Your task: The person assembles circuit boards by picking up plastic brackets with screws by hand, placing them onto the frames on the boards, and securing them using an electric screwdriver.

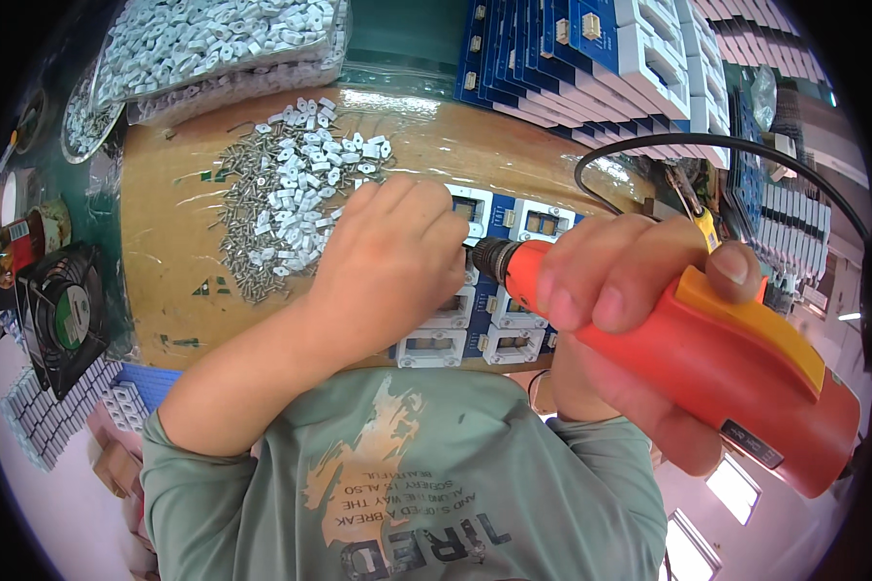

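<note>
My right hand [615, 276] is wrapped round a red electric screwdriver [707, 353] with a yellow lever along its body. Its black chuck points left, toward the fingertips of my left hand [397, 257]. Those fingers are curled in beside the bit, and whatever they pinch is hidden behind the hand. Beneath both hands lies a blue circuit board [479, 324] fitted with white plastic frames [431, 348], partly covered by my left hand and the tool.
Loose screws [247, 252] and small white plastic pieces [305, 160] lie heaped on the tabletop [165, 266]. Behind them stands a clear tub [223, 82] of white pieces. Stacked boards [562, 73] rise at the back right; a black cable [707, 140] arches there. A fan [65, 315] sits left.
</note>
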The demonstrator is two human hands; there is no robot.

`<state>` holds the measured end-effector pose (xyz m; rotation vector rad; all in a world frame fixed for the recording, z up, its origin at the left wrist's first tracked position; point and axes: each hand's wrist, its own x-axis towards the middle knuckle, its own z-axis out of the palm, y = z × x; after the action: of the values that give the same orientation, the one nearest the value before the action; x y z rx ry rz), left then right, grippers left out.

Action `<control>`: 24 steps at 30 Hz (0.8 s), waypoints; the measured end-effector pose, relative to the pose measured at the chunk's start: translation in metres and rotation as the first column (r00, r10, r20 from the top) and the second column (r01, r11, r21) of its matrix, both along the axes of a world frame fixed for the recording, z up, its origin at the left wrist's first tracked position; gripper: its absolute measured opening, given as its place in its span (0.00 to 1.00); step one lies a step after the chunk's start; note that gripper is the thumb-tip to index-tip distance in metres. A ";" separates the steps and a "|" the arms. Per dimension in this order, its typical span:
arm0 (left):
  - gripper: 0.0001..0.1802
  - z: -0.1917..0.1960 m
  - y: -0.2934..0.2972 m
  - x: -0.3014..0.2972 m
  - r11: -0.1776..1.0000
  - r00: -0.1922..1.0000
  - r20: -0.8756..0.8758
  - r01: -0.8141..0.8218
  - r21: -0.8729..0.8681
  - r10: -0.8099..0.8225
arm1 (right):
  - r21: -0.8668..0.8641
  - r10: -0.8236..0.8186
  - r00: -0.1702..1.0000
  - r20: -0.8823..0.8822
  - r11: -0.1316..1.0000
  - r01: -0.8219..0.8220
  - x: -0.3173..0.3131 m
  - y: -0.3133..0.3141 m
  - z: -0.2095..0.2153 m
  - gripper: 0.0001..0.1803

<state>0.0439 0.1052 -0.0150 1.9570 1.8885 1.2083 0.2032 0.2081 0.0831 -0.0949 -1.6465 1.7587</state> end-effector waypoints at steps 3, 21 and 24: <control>0.08 0.000 -0.001 0.000 1.000 1.000 0.016 0.005 -0.010 -0.005 | -0.035 -0.071 0.997 0.034 0.997 0.072 -0.002 -0.006 0.003 0.57; 0.10 0.000 -0.005 -0.003 0.995 0.997 0.040 0.065 -0.074 -0.062 | 0.201 0.100 0.995 -0.023 0.975 -0.094 -0.016 0.001 -0.015 0.52; 0.09 0.001 -0.005 -0.002 0.997 0.998 0.031 0.058 -0.058 -0.057 | 0.194 0.132 0.991 -0.010 0.973 -0.128 -0.015 0.003 -0.016 0.51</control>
<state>0.0423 0.1000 -0.0136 1.9393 1.8193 1.1464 0.1883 0.2107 0.0673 0.1249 -1.8329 1.6778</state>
